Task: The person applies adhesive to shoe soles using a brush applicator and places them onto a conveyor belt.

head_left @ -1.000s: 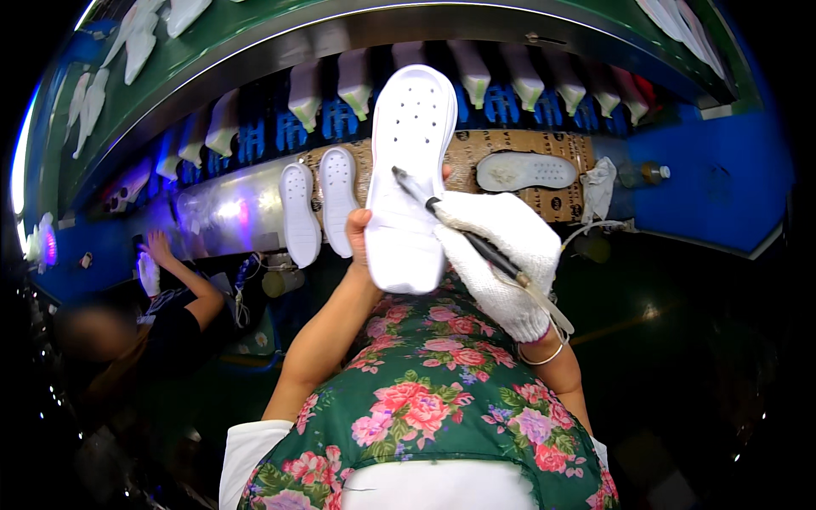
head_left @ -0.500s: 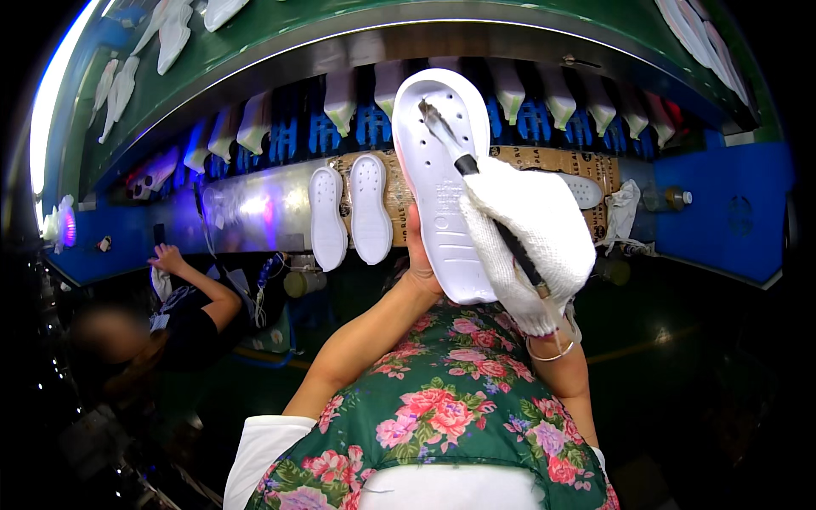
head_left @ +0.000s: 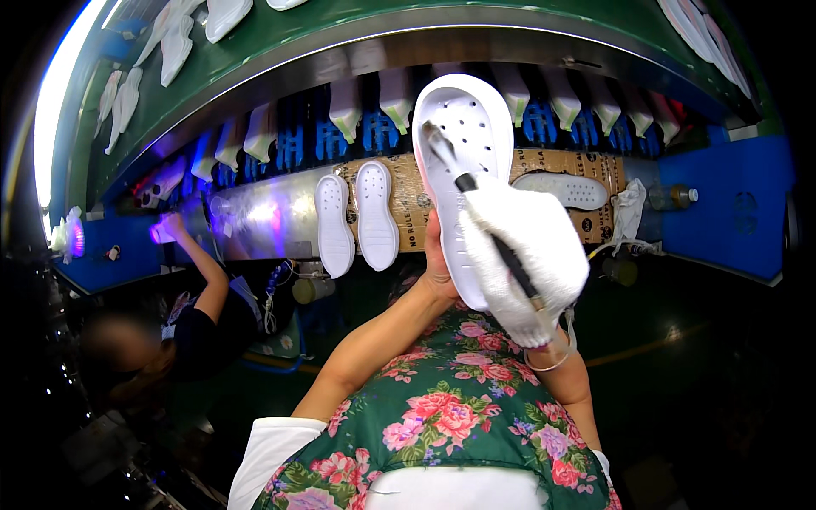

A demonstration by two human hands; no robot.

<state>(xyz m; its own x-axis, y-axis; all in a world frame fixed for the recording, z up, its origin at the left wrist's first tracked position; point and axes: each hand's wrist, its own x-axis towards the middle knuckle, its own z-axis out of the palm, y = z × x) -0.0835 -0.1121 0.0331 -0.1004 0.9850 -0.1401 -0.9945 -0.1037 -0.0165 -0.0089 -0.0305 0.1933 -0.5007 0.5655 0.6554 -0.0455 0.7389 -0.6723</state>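
Note:
My bare left hand (head_left: 438, 265) grips a white shoe sole (head_left: 444, 197) from its left side. The sole is held up, nearly upright, its hollow inner face with small round holes turned toward me. In a white knit glove, my right hand (head_left: 534, 255) is closed round a brush (head_left: 465, 182) with a dark handle and a pale metal neck. The brush's bristles (head_left: 435, 136) lie against the upper left of the hollow. Gloved fingers cover part of the sole's lower right. Beyond it, two more white soles (head_left: 334, 225) (head_left: 377, 217) lie side by side on the bench.
Cardboard (head_left: 408, 180) covers part of the bench; a greyer sole (head_left: 571, 192) lies on it. A white cloth (head_left: 628, 208) and a bottle (head_left: 671, 197) are right. Behind hangs a row of pale shoe-shaped pieces (head_left: 396, 100), below a green shelf (head_left: 340, 38). A co-worker's arm (head_left: 206, 263) reaches in left.
The sole and both my hands have shifted slightly in the view, and the brush tip now touches nearer the hollow's left edge. The co-worker's hand has moved forward to a glowing purple-lit item.

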